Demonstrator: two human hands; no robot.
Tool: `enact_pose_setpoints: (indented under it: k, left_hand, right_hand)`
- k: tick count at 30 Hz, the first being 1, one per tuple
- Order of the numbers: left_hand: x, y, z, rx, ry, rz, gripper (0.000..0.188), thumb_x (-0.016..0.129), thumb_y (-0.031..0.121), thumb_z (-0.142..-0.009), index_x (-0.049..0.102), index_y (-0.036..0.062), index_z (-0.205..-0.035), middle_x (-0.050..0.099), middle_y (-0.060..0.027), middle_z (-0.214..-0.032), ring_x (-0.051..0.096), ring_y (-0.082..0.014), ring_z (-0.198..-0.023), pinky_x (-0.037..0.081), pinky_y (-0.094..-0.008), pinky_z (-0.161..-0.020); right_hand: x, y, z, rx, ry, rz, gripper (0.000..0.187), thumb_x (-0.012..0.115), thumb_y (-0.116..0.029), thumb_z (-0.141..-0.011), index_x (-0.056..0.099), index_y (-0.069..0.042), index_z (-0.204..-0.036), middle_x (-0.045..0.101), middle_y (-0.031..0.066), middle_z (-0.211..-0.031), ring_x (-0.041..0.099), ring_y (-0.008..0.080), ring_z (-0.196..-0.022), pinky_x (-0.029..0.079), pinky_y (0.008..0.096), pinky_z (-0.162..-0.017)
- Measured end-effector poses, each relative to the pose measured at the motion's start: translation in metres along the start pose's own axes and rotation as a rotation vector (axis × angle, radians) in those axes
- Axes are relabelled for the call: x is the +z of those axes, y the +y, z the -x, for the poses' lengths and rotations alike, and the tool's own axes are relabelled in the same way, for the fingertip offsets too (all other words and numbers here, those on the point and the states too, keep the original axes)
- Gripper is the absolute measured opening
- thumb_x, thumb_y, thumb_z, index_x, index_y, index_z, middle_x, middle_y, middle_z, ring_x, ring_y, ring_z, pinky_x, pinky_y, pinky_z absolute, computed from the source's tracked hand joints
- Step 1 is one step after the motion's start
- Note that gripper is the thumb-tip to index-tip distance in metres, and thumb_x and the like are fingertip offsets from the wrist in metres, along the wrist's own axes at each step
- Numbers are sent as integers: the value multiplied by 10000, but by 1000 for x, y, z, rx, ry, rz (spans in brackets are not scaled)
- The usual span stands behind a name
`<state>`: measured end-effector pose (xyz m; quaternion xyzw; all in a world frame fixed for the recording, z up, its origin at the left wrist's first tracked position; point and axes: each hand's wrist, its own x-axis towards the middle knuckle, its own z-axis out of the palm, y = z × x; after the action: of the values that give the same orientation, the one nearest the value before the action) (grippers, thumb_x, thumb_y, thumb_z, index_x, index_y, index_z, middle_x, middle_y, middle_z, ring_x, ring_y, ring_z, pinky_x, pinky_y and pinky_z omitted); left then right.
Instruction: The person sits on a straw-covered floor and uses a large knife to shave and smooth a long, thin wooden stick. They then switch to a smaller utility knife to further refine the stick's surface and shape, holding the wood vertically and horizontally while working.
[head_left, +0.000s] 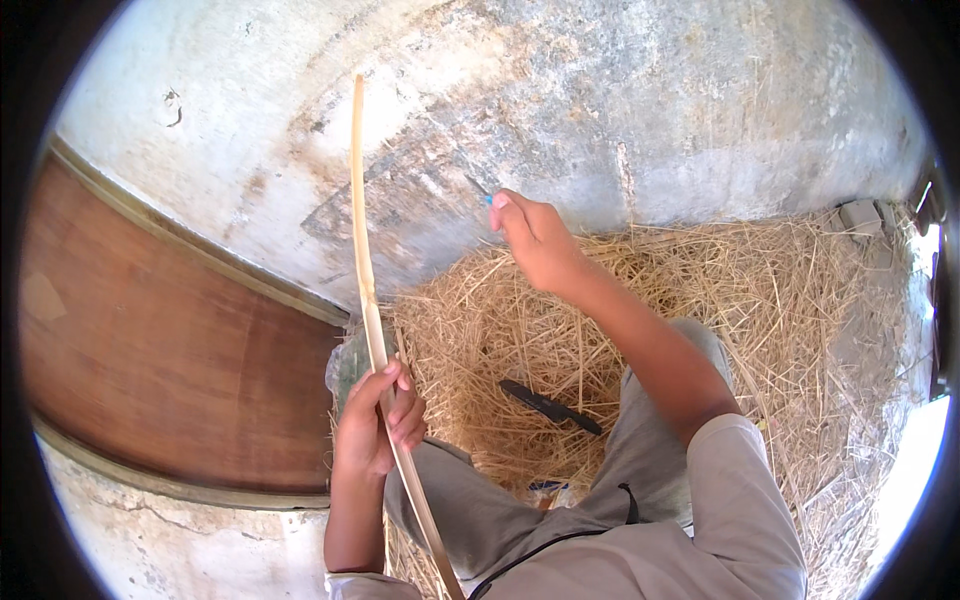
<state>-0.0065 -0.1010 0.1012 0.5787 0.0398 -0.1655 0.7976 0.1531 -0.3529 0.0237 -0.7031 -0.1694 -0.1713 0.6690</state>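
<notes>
My left hand [368, 420] is closed around a long, pale split bamboo strip [361, 220]. The strip rises from my lap toward the wall, with a node partway up and a slight bend near its far end. To the right of the strip and apart from it, my right hand [537, 238] is raised with its fingers closed on a small, thin tool [489, 199]. A blue bit and a slim dark tip show beyond the fingers; its exact kind is too small to make out. A black, flat, knife-like blade [550, 406] lies on the straw between my legs.
Loose straw [640, 270] covers the ground around my legs. A stained, peeling wall [620, 110] stands ahead. On the left is a brown wooden door panel [180, 350] in a frame. Grey blocks [862, 218] sit at the far right corner.
</notes>
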Motion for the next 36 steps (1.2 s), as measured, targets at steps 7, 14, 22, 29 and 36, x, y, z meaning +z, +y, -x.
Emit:
enact_pose_setpoints:
  k: [7, 14, 22, 29, 36]
  left_hand:
    - [-10, -27, -41, -29, 91, -109, 370, 461, 268, -1048, 569, -9, -1269, 458, -8, -621, 412, -98, -454, 339, -250, -357]
    - [-39, -57, -74, 30, 169, -44, 216, 484, 86, -894, 544, 68, -1101, 583, -69, -762, 465, -138, -503, 377, -274, -406]
    - [-70, -80, -55, 0, 133, -137, 179, 481, 202, -1081, 536, 47, -1152, 597, -38, -785, 478, -63, -532, 377, -212, -440]
    - [-83, -96, -58, 107, 160, -416, 156, 510, 193, -1075, 537, 42, -1104, 604, -16, -795, 509, -55, -579, 410, -214, -483]
    - [-80, -100, -68, 169, 296, -506, 158, 556, 151, -1044, 617, 9, -1013, 647, -59, -719, 572, -101, -575, 438, -291, -533]
  right_hand:
    - [17, -13, 16, -37, -151, 203, 366, 388, -336, -1073, 550, -19, -986, 597, 213, -661, 614, 444, -646, 456, 529, -639]
    - [56, -21, 11, -114, -204, 323, 333, 398, -322, -1087, 543, -29, -1023, 627, 211, -713, 632, 442, -677, 464, 525, -631]
    - [75, -26, 27, 7, -376, 300, 360, 500, -394, -1056, 599, -61, -1151, 643, 172, -744, 650, 382, -678, 476, 484, -636]
    - [88, -20, 32, 86, -533, 510, 369, 496, -401, -1056, 555, -57, -1175, 636, 195, -807, 653, 375, -744, 469, 477, -666]
    - [98, -17, 55, 331, -688, 443, 360, 482, -399, -1070, 490, -40, -1084, 551, 163, -698, 586, 341, -637, 429, 437, -601]
